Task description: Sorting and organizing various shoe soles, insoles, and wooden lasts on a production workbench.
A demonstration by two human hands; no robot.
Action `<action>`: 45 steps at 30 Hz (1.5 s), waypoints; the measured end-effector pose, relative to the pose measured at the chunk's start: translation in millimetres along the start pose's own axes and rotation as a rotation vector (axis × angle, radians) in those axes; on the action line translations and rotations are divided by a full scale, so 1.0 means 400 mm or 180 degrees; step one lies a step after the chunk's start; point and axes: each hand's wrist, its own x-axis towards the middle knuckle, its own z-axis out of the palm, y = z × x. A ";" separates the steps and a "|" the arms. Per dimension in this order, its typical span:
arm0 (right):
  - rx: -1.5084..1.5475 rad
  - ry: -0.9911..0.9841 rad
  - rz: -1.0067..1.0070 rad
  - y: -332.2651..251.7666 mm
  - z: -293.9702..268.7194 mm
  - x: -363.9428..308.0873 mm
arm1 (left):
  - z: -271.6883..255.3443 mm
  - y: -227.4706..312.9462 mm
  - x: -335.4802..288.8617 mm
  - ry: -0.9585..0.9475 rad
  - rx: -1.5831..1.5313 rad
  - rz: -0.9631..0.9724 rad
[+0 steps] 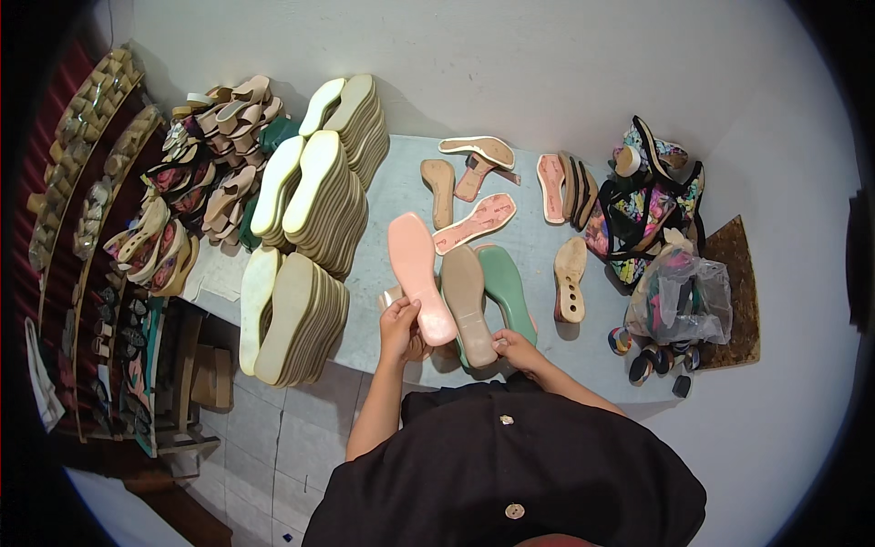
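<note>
A pink shoe sole (415,264) is gripped near its heel end by my left hand (399,330), thumb on its face. My right hand (518,350) pinches the heel end of a taupe sole (467,301), which overlaps the pink one's right edge. Partly behind the taupe sole lies a green sole (507,287). Just beyond them on the table are a pink patterned insole (476,224) and a tan sole (438,191). Under my left hand, a small light piece shows only in part, so its kind is unclear.
Tall stacks of cream and grey soles (319,205) line the blue-grey table (401,164) on the left, beside piled sandals (232,137). A wooden sole with holes (571,278), colourful wedge shoes (647,201) and a plastic bag (684,301) sit right. Racks (82,182) stand far left.
</note>
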 end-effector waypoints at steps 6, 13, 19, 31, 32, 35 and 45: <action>-0.0108 -0.0124 -0.0051 0.021 -0.034 -0.015 | 0.030 0.007 -0.043 0.0143 -0.0164 0.0104; -0.2688 0.0115 -0.0033 -0.124 -0.021 -0.071 | -0.002 -0.020 -0.099 0.0491 -0.0026 0.0153; -0.3753 0.0373 -0.0992 -0.133 -0.022 -0.050 | 0.042 -0.024 -0.150 0.0623 0.0118 0.0235; -0.1423 0.0393 -0.1217 -0.148 -0.017 0.013 | 0.156 -0.110 -0.144 0.0030 0.0479 0.0389; -0.1430 0.0383 -0.1227 -0.150 -0.025 0.017 | 0.172 -0.113 -0.140 -0.0071 0.0526 0.0393; -0.0940 0.0270 -0.0859 -0.135 -0.057 0.032 | 0.164 -0.154 -0.113 -0.0227 0.0920 0.0385; -0.2891 0.0927 -0.0498 -0.090 -0.081 0.057 | 0.144 -0.219 -0.019 0.0759 0.3073 0.0691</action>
